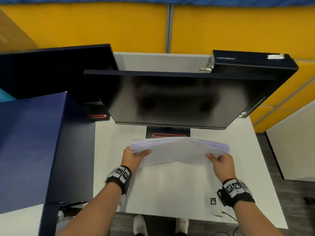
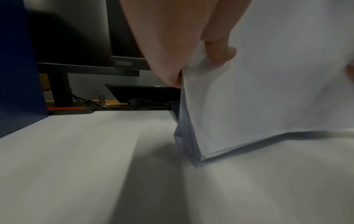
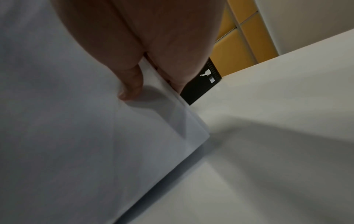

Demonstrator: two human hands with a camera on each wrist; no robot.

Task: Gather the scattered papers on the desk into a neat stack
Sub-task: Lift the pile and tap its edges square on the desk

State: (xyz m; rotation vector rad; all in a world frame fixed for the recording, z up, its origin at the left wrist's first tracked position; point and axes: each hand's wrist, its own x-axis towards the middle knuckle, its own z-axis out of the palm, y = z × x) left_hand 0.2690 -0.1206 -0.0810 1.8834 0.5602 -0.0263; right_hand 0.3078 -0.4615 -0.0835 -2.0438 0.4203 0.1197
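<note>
A thick stack of white papers stands on its long edge on the white desk, just in front of the monitor stand. My left hand grips the stack's left end, thumb on the near face. My right hand grips the right end the same way. In the left wrist view the stack has its lower corner on the desk, with my left hand pinching its edge. The right wrist view shows my right hand pinching the sheets, whose upper edges fan slightly apart.
A black monitor hangs over the desk right behind the papers, its stand base touching them. A second monitor and a dark blue box stand at the left. Yellow partition panels close the back.
</note>
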